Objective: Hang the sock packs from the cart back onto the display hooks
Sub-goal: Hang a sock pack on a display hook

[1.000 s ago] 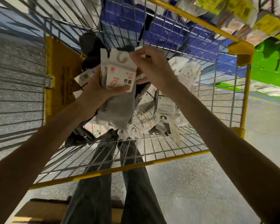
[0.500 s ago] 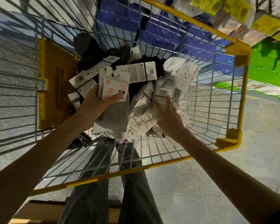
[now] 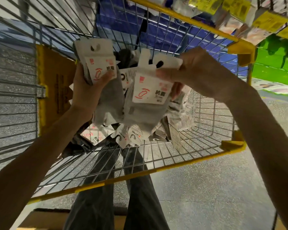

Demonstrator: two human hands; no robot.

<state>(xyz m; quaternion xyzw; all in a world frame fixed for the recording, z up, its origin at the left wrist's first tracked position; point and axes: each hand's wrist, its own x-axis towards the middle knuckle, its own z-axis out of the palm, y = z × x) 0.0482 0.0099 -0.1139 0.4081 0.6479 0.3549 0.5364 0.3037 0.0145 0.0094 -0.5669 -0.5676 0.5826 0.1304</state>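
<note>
Directly below both hands, wire cart (image 3: 140, 177) with yellow rim, a loose heap of sock packs (image 3: 123, 138) lying in it under the wrists. Up and to the right of the right hand (image 3: 198, 70), past the cart's far corner, display (image 3: 254, 35) hung with yellow price tags (image 3: 269, 22) and blurred goods; hooks themselves too smeared to pick out. Gripped in the left hand (image 3: 85, 98), fingers and thumb curled round it, a stack of packs (image 3: 98, 63) held upright, hang hole (image 3: 95, 47) on top, grey socks trailing down. Pinched by the right hand at the header card, a single pack (image 3: 150, 90), long axis near vertical, just beside the left hand's stack; touching or apart, impossible to tell. Judged from this: gathering step, nothing hung yet. Right hand nearer the display, so likely the one to carry up and to its right, hole (image 3: 159, 63) leading, header kept upward to meet a hook end-on.
</note>
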